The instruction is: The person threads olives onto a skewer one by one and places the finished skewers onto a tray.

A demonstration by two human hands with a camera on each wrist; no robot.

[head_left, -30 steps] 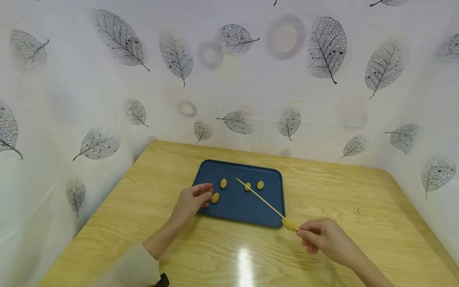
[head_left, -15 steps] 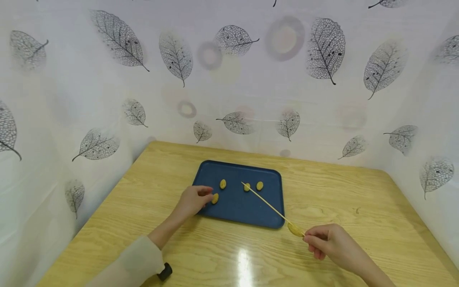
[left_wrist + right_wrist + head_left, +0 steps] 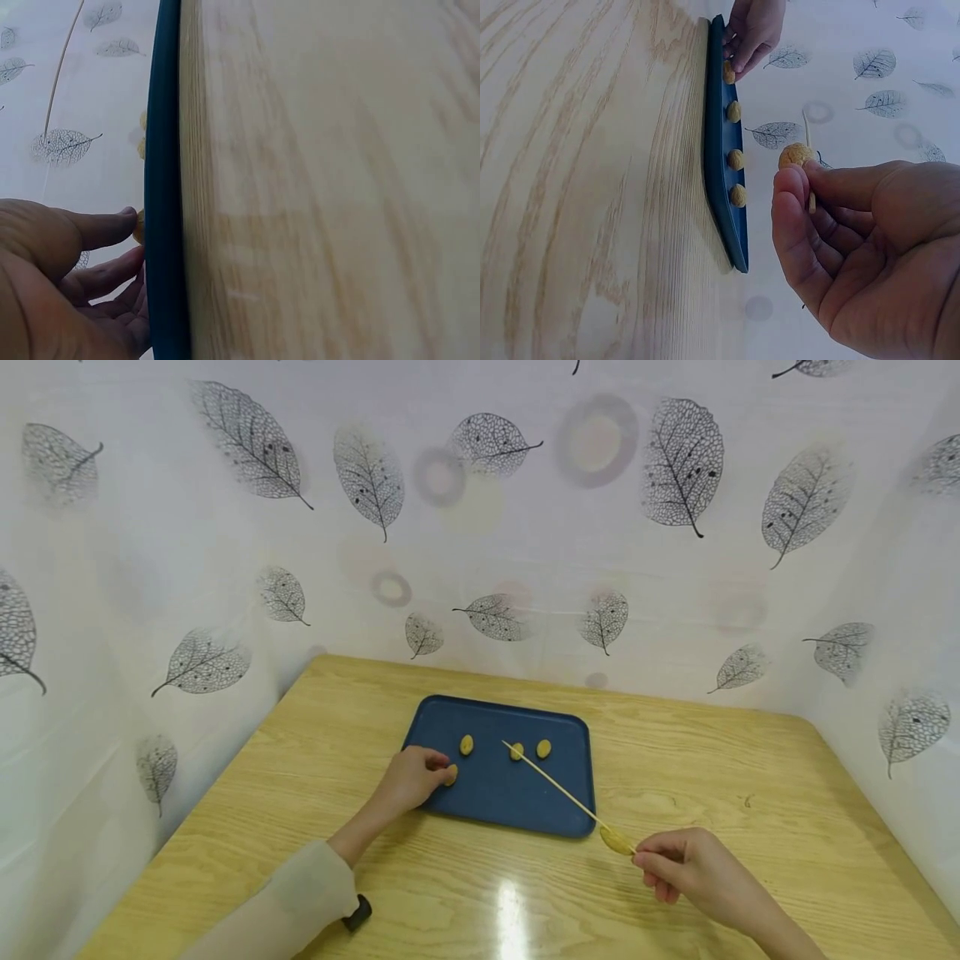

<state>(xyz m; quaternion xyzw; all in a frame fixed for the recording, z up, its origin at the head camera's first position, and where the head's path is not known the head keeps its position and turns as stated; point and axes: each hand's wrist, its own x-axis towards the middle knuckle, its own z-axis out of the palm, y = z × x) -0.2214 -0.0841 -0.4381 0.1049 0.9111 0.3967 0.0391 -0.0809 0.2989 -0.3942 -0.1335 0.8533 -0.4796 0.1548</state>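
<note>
My right hand (image 3: 693,870) pinches a thin wooden skewer (image 3: 557,785) by its near end. One wrinkled yellow dried fruit (image 3: 616,840) is threaded on it, close to the fingertips; its exact kind is unclear. The skewer's pointed end slants up and left over the blue tray (image 3: 491,812). At the tray's left side, my left hand (image 3: 408,778) has thumb and fingers on either side of another dried fruit (image 3: 452,775), pinching it low over the tray. The right wrist view shows this dried fruit (image 3: 729,73) partly covered by the fingers.
Further dried fruits lie apart on the tray: one (image 3: 467,745) at the left and two, (image 3: 543,749) being the rightmost, beyond the skewer. A wooden table (image 3: 697,760) carries the tray. Leaf-printed curtain (image 3: 525,535) hangs behind and along both sides.
My left hand has moved slightly right and closed its fingertips onto the dried fruit. My right hand has drawn the skewer a little right and toward me.
</note>
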